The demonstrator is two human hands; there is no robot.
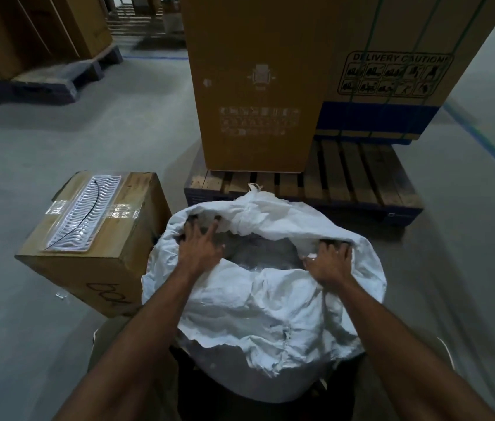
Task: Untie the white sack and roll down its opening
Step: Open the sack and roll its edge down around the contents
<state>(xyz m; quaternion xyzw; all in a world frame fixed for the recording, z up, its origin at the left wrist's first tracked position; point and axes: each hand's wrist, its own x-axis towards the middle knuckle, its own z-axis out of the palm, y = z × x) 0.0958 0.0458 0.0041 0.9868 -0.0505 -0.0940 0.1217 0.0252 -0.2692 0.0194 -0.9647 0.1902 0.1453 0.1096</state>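
Head view, warehouse floor. The white sack [267, 296] stands directly in front of me, between my forearms, just in front of the wooden pallet [346, 183] that carries 2 tall cartons [252, 86], and just right of a taped cardboard box [94, 235]. Its mouth is already loose: no tie is visible around the neck, and I can see grey contents [267, 247] through the gap, so I judge the untying step complete and the rolling step in hand.

My left hand [200, 247] lies flat with fingers spread, fingertips tucked under the far-left lip of the opening; it presses and spreads the fabric rather than clenching it, which keeps that side of the mouth wide. My right hand [329, 262] is curled over the right lip, gripping a fold of the sack, the fingers hooked inside so the cloth can be turned outward.

The 2 hands sit on opposite sides of the rim because a cuff rolls evenly only when both sides are drawn down together. The far flap [258, 205] is upright and bunched, not yet folded; I judge it needs turning outward next. The woven fabric looks limp and may slip.
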